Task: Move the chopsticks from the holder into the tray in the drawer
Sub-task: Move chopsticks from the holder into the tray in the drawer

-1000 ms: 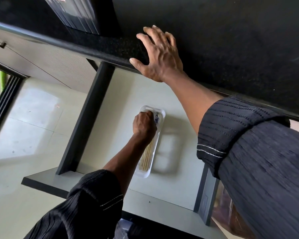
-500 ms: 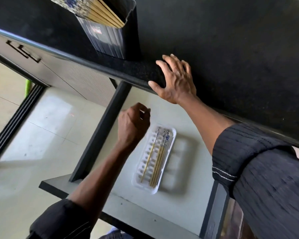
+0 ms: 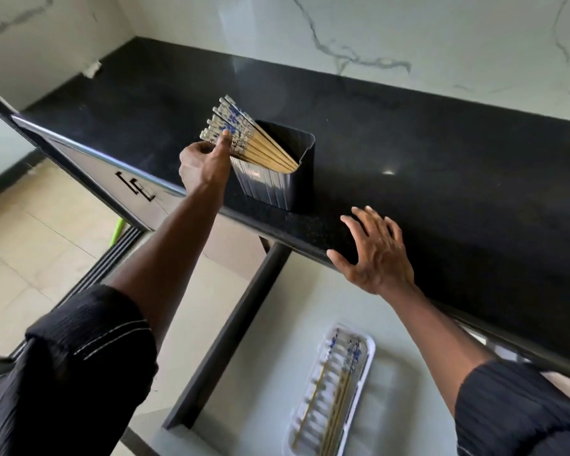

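The left hand (image 3: 204, 162) is raised to the chopsticks (image 3: 244, 136), which stand slanted in the dark holder (image 3: 277, 185) just to the right of this hand. Its forefinger lies against their blue-patterned ends and the thumb is bent below them; I cannot tell if it already pinches one. The holder stands on the black table (image 3: 441, 153). The right hand (image 3: 379, 255) is spread, with straight fingers pressing on the table edge. Below this hand, well apart from it, the white tray (image 3: 371, 343) lies in the open drawer (image 3: 234, 324) and holds a few sticks (image 3: 339, 390) lying side by side.
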